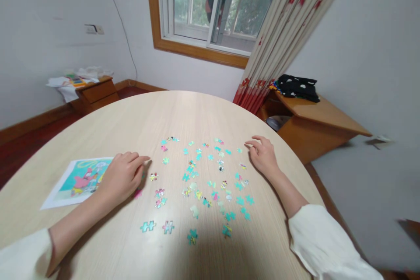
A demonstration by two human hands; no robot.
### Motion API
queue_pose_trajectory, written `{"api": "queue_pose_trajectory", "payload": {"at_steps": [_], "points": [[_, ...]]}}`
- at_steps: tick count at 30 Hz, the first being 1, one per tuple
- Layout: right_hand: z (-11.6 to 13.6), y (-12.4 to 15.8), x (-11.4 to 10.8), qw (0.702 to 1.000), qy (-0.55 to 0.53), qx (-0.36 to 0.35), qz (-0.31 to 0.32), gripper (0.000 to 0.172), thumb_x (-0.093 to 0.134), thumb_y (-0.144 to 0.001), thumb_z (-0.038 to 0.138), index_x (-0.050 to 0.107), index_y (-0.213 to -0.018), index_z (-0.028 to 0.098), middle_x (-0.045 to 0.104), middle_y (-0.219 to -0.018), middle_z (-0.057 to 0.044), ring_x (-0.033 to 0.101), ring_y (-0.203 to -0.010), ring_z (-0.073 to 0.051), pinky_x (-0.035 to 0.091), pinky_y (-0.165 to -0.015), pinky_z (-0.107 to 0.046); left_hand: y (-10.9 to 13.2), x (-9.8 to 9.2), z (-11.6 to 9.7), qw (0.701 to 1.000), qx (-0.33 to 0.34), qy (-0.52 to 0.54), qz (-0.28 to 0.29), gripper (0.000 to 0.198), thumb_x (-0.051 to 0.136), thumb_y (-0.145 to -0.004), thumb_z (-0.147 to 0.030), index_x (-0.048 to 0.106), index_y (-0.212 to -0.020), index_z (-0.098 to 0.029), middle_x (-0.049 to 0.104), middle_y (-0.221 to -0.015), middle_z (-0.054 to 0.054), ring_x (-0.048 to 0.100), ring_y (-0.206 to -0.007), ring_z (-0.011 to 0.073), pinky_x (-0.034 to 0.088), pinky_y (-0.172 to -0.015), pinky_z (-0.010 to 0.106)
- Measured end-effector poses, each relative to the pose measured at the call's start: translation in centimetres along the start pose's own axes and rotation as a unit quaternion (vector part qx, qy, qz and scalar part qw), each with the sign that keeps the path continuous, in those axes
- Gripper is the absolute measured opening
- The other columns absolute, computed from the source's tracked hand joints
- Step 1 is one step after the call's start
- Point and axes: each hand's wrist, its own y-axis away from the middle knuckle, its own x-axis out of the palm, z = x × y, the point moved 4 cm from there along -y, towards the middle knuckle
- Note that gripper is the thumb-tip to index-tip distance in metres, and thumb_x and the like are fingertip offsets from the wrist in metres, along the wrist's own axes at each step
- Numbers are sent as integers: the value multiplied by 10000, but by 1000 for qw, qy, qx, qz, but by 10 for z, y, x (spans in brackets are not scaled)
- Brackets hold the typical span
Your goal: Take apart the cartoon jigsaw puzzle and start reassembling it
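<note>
Puzzle pieces (198,194) lie mostly unjoined at lower centre, assembly apparently remaining; right hand (262,154) loosely spread, left hand (123,175) contents indeterminable.

2 forearms (290,194) apart, right fingers (264,141) loosely spread

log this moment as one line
left hand: partly covering picture sheet, grip unclear | right hand: open, beside puzzle pieces | puzzle pieces: spread across table

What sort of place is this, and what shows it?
Probably a room in a home: a patterned curtain beside the window, a small wooden cabinet at left, and jigsaw pieces spread on a round table.
</note>
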Motion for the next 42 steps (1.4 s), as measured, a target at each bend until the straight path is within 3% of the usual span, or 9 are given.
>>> {"api": "queue_pose_trajectory", "payload": {"at_steps": [3,7,12,16,32,37,42], "points": [[3,0,1,1000,3,-1,18,267,456,-773,131,708,-802,213,626,-1056,-103,544,-993,-256,408,-855,-433,1,-2,-1,1000,14,-3,-11,407,293,-891,-243,690,-935,-163,636,-715,81,575,-721,228,377,-685,364],[4,0,0,1000,4,-6,5,291,455,-790,135,708,-908,214,612,-1120,-105,531,-1035,-256,408,-855,-422,2,-1,-4,1000,23,10,13,384,310,-874,-230,688,-854,-164,661,-721,79,589,-709,229,379,-679,373],[8,0,3,999,-7,-8,42,275,457,-782,119,708,-861,199,625,-1095,-106,541,-1050,-249,397,-895,-425,4,-5,-5,998,25,30,-45,385,304,-895,-266,675,-942,-169,681,-752,81,599,-708,217,386,-677,379],[9,0,4,999,-14,-3,50,285,455,-780,125,706,-895,196,617,-1100,-113,539,-1048,-250,396,-899,-431,3,2,-2,999,16,35,-22,382,311,-879,-286,680,-919,-194,697,-738,86,599,-680,239,392,-665,410],[11,1,3,997,-5,-5,79,305,437,-785,118,702,-924,177,622,-1064,-121,535,-1032,-257,397,-873,-415,3,3,1,999,9,14,-47,344,344,-874,-264,649,-1007,-174,624,-777,60,577,-759,211,365,-749,362],[19,-1,-9,999,7,-10,50,338,417,-801,108,678,-1003,178,622,-993,-117,537,-958,-248,397,-831,-391,3,4,5,998,-5,10,-66,348,352,-851,-197,641,-1046,-207,614,-802,64,558,-772,213,365,-749,357],[44,4,-26,999,10,-26,27,380,385,-842,124,636,-1126,150,599,-917,-122,509,-884,-260,387,-795,-394,1,4,6,997,-7,12,-76,357,352,-841,-170,634,-1059,-190,620,-844,79,572,-809,224,378,-774,373]]}}
